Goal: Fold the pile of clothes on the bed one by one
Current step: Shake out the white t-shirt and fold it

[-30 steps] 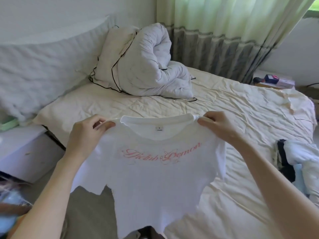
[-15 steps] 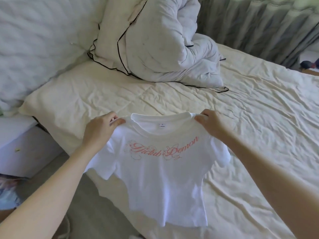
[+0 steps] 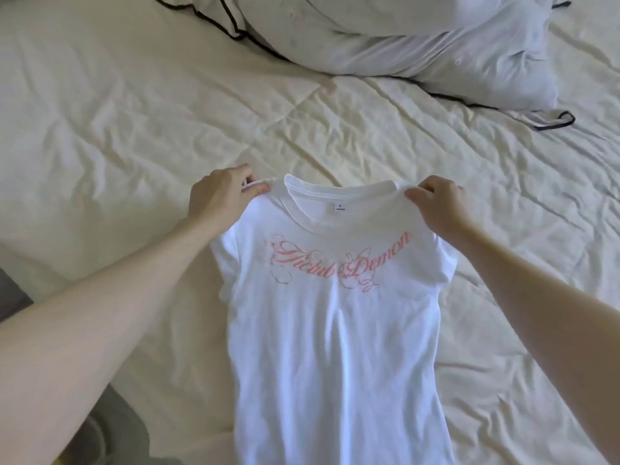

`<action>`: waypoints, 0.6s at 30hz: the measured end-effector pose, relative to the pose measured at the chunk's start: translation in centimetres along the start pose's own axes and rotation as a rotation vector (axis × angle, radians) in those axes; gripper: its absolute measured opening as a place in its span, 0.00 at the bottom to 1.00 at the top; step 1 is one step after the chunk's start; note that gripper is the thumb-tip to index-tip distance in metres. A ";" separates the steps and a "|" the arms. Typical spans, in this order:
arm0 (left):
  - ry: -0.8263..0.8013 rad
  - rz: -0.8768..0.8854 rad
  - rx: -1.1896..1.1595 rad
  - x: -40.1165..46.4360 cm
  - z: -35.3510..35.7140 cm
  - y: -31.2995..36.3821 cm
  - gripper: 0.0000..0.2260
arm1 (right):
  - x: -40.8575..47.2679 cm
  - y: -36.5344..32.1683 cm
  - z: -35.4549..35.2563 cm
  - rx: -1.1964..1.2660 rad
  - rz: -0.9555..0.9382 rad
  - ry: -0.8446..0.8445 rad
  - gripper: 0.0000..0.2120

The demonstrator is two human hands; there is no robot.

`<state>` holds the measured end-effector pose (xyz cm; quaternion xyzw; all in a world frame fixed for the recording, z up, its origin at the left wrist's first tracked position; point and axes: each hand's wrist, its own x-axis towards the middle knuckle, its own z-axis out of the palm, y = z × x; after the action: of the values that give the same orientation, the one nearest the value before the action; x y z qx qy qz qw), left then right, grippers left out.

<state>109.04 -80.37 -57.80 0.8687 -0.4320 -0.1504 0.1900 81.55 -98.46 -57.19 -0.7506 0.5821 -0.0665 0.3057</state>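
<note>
I am pinching the white T-shirt at its two shoulder seams, my left hand closing thumb and fingers on the left shoulder and my right hand doing the same on the right, each clamped on a small tuck of cloth just outside the neckline. The shirt is running away from my grips straight back toward me: collar farthest from me over the bed, hem nearest and running out of view at the bottom edge, so its long axis is lying along my line of sight and both hands are sitting level at its far end, neither one nearer. I am judging that laying it flat means lowering the collar onto the sheet while keeping the shoulders spread. The fabric is looking thin, soft and slightly sheer, draping in loose vertical folds, with pink script lettering across the chest and a small tag inside the ribbed neckband. The sheet below is cream and heavily creased; a bunched pale quilt with dark piping is lying well beyond my hands
</note>
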 end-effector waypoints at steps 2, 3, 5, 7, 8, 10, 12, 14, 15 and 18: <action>-0.072 -0.075 -0.155 0.9 1.8 -1.1 0.12 | 0.6 0.7 1.7 -0.143 0.010 0.070 0.11; -0.088 -0.120 -0.273 0.9 2.5 -1.7 0.10 | 0.2 0.9 2.5 -0.208 -0.008 0.109 0.13; -0.066 -0.222 -0.523 0.3 3.2 -3.1 0.11 | -2.2 0.6 4.5 -0.228 -0.115 0.184 0.17; -0.065 -0.278 -0.673 -1.2 3.1 -4.6 0.10 | -6.0 -0.1 7.2 -0.227 -0.277 0.182 0.20; -0.101 -0.284 -0.702 -2.0 2.9 -5.3 0.08 | -8.0 -0.5 8.6 -0.243 -0.343 0.137 0.21; -0.237 -0.280 -0.765 -3.0 2.4 -6.2 0.09 | -11.0 -0.9 11.3 -0.274 -0.401 -0.007 0.25; -0.452 -0.283 -0.843 -3.4 1.6 -6.7 0.13 | -12.3 -0.6 13.5 -0.275 -0.369 -0.113 0.27; -0.618 -0.286 -0.818 -3.5 1.0 -6.4 0.14 | -12.3 -0.2 14.9 -0.298 -0.326 -0.163 0.29; -0.637 -0.278 -0.768 -3.5 0.8 -6.1 0.12 | -12.1 0.0 15.3 -0.328 -0.314 -0.182 0.29; -0.506 -0.220 -0.696 -3.6 0.4 -5.1 0.03 | -11.7 0.4 16.2 -0.405 -0.301 -0.227 0.29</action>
<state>110.32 -74.74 -60.15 0.7297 -0.2934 -0.5142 0.3421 84.90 -81.60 -67.42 -0.8771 0.4274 0.0909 0.1993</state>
